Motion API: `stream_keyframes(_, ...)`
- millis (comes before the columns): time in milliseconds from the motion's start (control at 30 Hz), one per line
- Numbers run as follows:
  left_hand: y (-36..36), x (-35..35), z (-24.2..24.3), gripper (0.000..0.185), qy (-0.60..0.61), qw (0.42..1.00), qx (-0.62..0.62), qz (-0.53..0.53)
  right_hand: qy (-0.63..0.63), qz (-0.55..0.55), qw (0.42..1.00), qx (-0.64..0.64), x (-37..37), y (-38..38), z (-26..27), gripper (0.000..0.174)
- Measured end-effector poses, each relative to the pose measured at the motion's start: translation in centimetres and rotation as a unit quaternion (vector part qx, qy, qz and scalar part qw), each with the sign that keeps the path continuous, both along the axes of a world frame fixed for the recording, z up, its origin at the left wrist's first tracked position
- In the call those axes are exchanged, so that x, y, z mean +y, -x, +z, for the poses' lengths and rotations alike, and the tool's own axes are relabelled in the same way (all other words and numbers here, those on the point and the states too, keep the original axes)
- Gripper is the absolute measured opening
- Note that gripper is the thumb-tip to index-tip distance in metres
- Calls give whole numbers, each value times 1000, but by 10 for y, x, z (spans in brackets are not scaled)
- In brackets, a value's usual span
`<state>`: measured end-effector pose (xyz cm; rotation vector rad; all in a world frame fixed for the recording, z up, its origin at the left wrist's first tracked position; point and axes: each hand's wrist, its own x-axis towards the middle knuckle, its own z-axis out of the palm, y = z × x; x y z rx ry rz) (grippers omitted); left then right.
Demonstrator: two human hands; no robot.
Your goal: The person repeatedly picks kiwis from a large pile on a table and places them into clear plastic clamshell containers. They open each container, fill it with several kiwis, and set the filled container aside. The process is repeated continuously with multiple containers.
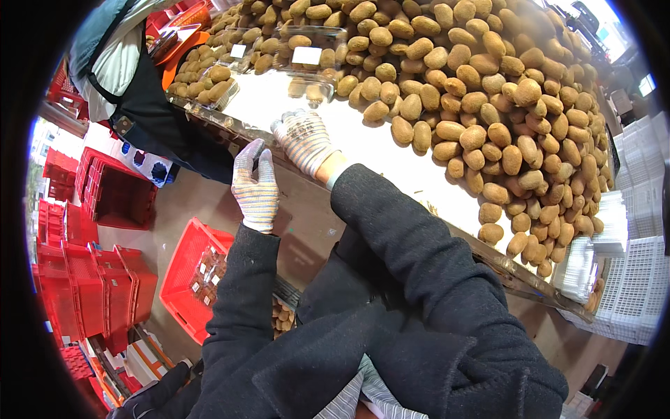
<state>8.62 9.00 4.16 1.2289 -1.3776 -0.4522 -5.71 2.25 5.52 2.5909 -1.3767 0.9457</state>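
A large heap of kiwifruit (471, 99) covers much of the bright white tabletop (361, 141). My right hand (305, 137), in a striped knit glove, is over the table's near edge with its fingers curled; whether it holds anything is hidden. Just left of it, my left hand (256, 183), gloved alike, is raised beyond the edge with thumb and fingers apart and nothing seen between them. Beyond my hands lies a clear plastic clamshell box (311, 88), partly over kiwifruit. Another clear box (312, 52) with a white label stands behind it, and a filled one (222, 94) sits to the left.
A person (123, 68) in a dark apron stands at the table's left end. A red plastic crate (178, 277) holding packed boxes is on the floor below my left arm. Stacked red crates (89, 293) stand farther left. White crates (631, 288) and clear lidded stacks (574, 272) are at right.
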Motion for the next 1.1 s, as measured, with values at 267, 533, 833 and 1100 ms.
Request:
stream_keyframes(267, -5, -49, 3, 24, 6, 991, -127, 50, -68, 31, 997, 2, -17, -5, -5, 27)
stream_keyframes(533, 11, -67, 7, 28, 50, 981, -187, 24, 79, -59, 992, -77, -10, 63, 4, 38)
stream_keyframes(833, 40, -128, 7, 39, -194, 822, -535, -21, -88, -257, 959, 78, -18, 135, 13, 55)
stream_keyframes(1100, 11, -168, 20, 43, -269, 787, -556, -11, -146, -237, 957, 75, -12, 138, 22, 48)
